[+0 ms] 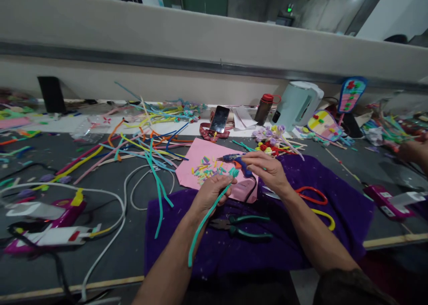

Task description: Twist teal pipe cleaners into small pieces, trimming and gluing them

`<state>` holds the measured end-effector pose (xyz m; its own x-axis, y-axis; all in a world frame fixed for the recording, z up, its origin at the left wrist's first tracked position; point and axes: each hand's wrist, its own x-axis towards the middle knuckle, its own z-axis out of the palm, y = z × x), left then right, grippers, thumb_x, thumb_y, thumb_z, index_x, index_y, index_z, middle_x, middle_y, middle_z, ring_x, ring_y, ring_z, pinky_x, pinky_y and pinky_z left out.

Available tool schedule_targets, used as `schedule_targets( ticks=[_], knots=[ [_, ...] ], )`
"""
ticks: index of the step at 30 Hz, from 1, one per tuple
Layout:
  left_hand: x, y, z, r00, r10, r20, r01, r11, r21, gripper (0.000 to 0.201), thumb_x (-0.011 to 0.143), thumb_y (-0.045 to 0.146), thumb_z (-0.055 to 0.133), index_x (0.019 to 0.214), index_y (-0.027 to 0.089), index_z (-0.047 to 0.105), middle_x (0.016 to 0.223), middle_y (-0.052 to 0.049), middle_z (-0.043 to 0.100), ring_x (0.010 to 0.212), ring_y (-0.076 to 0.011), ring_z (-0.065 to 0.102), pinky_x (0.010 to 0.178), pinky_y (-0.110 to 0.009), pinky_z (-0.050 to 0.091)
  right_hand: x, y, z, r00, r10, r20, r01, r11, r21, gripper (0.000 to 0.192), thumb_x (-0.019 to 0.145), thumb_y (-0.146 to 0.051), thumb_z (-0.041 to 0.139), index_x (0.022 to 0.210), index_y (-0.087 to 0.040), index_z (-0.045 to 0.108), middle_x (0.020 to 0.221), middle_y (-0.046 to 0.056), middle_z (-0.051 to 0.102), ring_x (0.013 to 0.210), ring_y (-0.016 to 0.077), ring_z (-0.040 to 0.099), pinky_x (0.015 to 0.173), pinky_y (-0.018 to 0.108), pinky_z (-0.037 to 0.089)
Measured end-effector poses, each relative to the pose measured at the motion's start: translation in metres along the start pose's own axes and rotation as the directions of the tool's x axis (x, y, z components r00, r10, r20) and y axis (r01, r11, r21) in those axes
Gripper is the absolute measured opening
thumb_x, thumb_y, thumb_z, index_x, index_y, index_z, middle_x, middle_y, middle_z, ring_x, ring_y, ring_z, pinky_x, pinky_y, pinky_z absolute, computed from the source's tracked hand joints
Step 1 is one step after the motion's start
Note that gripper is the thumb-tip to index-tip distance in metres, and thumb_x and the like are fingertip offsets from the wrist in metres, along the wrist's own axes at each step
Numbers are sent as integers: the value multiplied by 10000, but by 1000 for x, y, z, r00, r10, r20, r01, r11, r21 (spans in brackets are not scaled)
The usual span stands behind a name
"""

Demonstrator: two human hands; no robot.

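Note:
My left hand (210, 191) grips a teal pipe cleaner (203, 224) whose long tail hangs down toward me, its curled top end near the glue gun's tip. My right hand (267, 169) holds a small blue glue gun (236, 158), nozzle pointing left. Both hands hover over a pink sheet (200, 151) strewn with several short coloured pipe-cleaner bits (207, 166). The sheet lies on a purple cloth (334, 184). Teal-handled pliers (240, 224) rest on the cloth between my forearms.
Long pipe cleaners (140, 149) sprawl at left. Two pink glue guns (50, 216) with white cords lie far left, another (384, 200) at right. Red-handled scissors (312, 195), a phone (220, 118), bottle (264, 109), kettle (299, 104) and finished flowers (270, 140) stand behind. Another person's hand (414, 151) shows far right.

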<state>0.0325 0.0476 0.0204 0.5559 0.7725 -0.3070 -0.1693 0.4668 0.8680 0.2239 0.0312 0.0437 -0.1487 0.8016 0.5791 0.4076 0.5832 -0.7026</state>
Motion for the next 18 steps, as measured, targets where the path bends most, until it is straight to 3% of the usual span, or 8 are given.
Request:
schedule_targets(
  ticks=[2,4,6,10,13,18],
  knots=[
    [-1,2,0,999,14,-28,-16,997,-73,260,681,356,621,772,113,600,469,46,489,301,-14,324,301,-149,173,-2,0,2,981,120,-151,-112,992,62,202,802,-268,538,966,-228,649,978,51,613,869,166,574,706,296,480],
    [-3,4,1,998,35,-58,-43,987,-154,240,671,341,638,763,122,608,535,28,527,379,-26,407,336,-144,243,-4,0,8,939,270,-213,-234,955,181,177,798,-292,534,901,-201,647,855,37,630,671,127,579,539,239,458],
    [-5,5,2,993,77,-91,-95,973,-209,222,652,322,660,743,123,622,633,-7,578,512,-55,497,391,-147,311,-6,-2,16,906,392,-159,-333,893,303,170,784,-319,543,790,-173,630,709,16,621,524,96,535,430,202,393],
    [-7,5,5,978,167,-127,-192,956,-224,217,631,318,678,736,130,653,800,-44,628,718,-114,555,528,-187,409,-9,-14,40,865,491,104,-487,772,409,248,750,-377,566,654,-149,585,570,0,592,438,83,503,367,181,336],
    [-5,2,7,975,210,-79,-222,948,-228,253,662,357,648,779,132,652,757,-42,631,644,-120,557,542,-219,421,-12,-23,58,834,504,223,-544,688,480,270,736,-409,575,648,-154,562,520,-22,568,402,75,485,359,178,324],
    [-1,-4,7,974,219,-51,-225,950,-216,313,686,386,626,872,135,636,631,-11,585,451,-86,479,427,-216,374,-16,-22,74,818,516,255,-558,603,571,305,738,-436,575,633,-162,493,507,-37,539,395,68,473,369,173,309]
  ],
)
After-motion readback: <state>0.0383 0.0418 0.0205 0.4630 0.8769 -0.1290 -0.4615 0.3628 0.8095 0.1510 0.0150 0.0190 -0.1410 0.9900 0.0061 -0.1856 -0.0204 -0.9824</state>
